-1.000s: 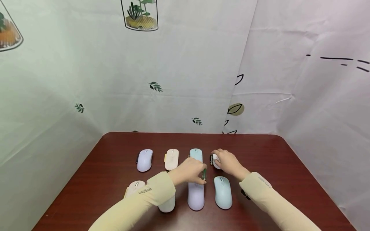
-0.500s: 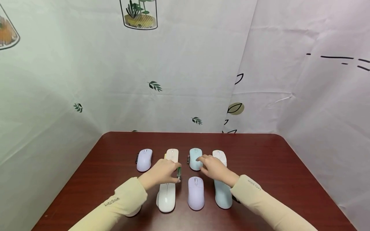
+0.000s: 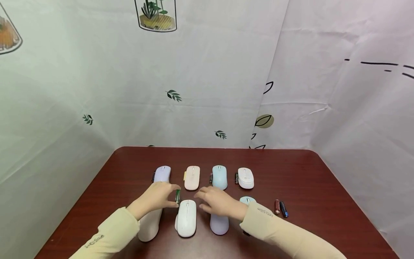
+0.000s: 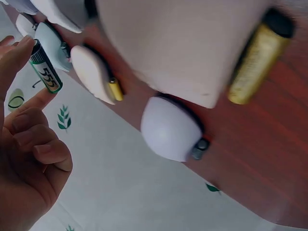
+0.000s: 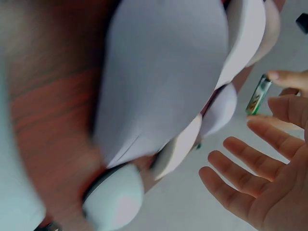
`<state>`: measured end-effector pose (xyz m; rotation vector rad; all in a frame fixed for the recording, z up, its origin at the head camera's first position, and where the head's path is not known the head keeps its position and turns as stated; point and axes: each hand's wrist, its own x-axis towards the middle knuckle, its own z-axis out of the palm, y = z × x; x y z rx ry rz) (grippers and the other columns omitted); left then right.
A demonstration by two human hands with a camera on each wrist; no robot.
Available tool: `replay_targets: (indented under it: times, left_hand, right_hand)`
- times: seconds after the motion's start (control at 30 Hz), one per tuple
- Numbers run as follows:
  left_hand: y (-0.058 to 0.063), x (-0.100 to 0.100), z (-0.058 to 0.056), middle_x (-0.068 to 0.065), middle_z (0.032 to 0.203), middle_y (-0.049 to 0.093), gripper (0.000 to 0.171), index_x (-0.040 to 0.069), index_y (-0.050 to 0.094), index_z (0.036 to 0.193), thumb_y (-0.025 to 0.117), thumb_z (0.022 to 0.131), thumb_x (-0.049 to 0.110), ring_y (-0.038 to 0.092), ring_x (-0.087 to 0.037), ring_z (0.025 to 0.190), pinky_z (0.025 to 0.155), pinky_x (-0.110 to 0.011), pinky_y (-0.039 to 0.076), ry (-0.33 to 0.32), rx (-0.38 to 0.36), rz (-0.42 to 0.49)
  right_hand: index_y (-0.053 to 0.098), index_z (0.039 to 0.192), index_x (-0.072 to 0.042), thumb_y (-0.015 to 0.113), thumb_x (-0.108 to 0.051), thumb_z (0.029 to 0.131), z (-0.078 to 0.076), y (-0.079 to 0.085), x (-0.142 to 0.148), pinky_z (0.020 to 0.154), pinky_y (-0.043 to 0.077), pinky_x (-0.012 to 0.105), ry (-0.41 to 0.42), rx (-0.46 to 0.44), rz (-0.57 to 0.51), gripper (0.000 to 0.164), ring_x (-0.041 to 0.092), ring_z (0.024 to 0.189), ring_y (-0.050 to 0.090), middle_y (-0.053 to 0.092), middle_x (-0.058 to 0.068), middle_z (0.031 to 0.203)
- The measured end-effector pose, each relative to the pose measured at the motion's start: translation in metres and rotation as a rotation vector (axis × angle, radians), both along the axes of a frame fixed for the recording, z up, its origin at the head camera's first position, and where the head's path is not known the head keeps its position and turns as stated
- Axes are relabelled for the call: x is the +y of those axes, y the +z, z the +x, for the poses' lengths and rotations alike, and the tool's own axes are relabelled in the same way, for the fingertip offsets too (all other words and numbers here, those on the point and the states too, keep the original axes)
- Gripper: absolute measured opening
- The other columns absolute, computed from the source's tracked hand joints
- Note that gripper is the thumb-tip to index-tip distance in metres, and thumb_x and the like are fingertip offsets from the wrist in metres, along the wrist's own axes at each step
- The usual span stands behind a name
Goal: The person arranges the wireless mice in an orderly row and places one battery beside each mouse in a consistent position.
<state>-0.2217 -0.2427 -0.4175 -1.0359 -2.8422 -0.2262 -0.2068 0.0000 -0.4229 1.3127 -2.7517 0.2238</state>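
Note:
My left hand (image 3: 155, 198) pinches a green battery (image 4: 46, 67) upright between thumb and forefinger; its other fingers are curled in the left wrist view. In the head view this battery is near the front end of a white mouse (image 3: 187, 220). My right hand (image 3: 218, 202) holds nothing, its fingers spread and relaxed in the right wrist view. It hovers over the front lavender mouse (image 3: 219, 226), partly hiding it. Under my left hand and forearm are a pale pinkish mouse (image 3: 149, 226) and the partly covered back lavender mouse (image 3: 162, 173).
Farther back stand a cream mouse (image 3: 192, 177), a light blue mouse (image 3: 220, 176) and a white mouse (image 3: 246, 178), with batteries beside them. My right sleeve partly covers another light blue mouse (image 3: 247, 200). A red battery (image 3: 277, 207) and a blue battery (image 3: 284, 209) lie at right.
My left hand has moved left with the green battery, from above the front lavender mouse. My right hand has moved left from the back white mouse, uncovering it and the red and blue batteries.

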Motion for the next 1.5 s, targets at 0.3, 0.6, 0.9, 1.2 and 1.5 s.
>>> replay_targets:
  times: [0.3, 0.6, 0.9, 1.2, 1.5]
  left_hand:
    - [-0.006, -0.018, 0.005, 0.000, 0.083, 0.069, 0.043, 0.009, 0.070, 0.100, 0.083, 0.066, 0.032, 0.052, -0.004, 0.059, 0.056, -0.030, 0.045, 0.043, -0.088, -0.035]
    - [-0.007, -0.020, 0.005, 0.002, 0.081, 0.068, 0.042, 0.010, 0.071, 0.098, 0.085, 0.062, 0.027, 0.048, -0.005, 0.059, 0.058, -0.031, 0.046, 0.055, -0.151, -0.034]
    - [-0.017, -0.015, 0.011, 0.006, 0.073, 0.062, 0.041, 0.012, 0.069, 0.088, 0.087, 0.055, 0.027, 0.054, -0.009, 0.064, 0.056, -0.032, 0.044, 0.052, -0.136, -0.067]
    - [-0.025, -0.008, 0.016, 0.003, 0.071, 0.057, 0.045, 0.012, 0.058, 0.079, 0.088, 0.051, 0.032, 0.056, -0.015, 0.064, 0.055, -0.033, 0.042, 0.036, -0.133, -0.102]
    - [-0.027, 0.001, 0.023, 0.005, 0.072, 0.057, 0.044, 0.013, 0.059, 0.079, 0.088, 0.052, 0.032, 0.057, -0.014, 0.067, 0.062, -0.038, 0.042, 0.016, -0.215, -0.074]
  right_hand:
    - [0.057, 0.126, -0.020, 0.066, -0.025, 0.087, 0.015, -0.002, -0.031, 0.084, 0.050, 0.025, 0.104, -0.015, 0.167, 0.040, 0.013, 0.111, 0.058, 0.057, 0.000, 0.126]
    - [0.058, 0.128, -0.023, 0.066, -0.020, 0.085, 0.017, -0.002, -0.037, 0.093, 0.047, 0.027, 0.173, 0.018, 0.237, 0.043, 0.013, 0.121, 0.053, 0.057, 0.000, 0.130]
    - [0.060, 0.126, -0.021, 0.065, -0.023, 0.087, 0.017, -0.002, -0.041, 0.097, 0.044, 0.020, 0.199, -0.002, 0.255, 0.039, 0.008, 0.119, 0.054, 0.058, 0.000, 0.126]
    - [0.059, 0.128, -0.020, 0.063, -0.026, 0.088, 0.020, -0.002, -0.045, 0.098, 0.043, 0.019, 0.219, 0.088, 0.297, 0.040, 0.010, 0.119, 0.054, 0.058, 0.001, 0.128]
    - [0.061, 0.125, -0.022, 0.063, -0.020, 0.087, 0.020, 0.001, -0.047, 0.090, 0.047, 0.016, 0.224, 0.083, 0.340, 0.038, 0.005, 0.108, 0.059, 0.062, -0.005, 0.117]
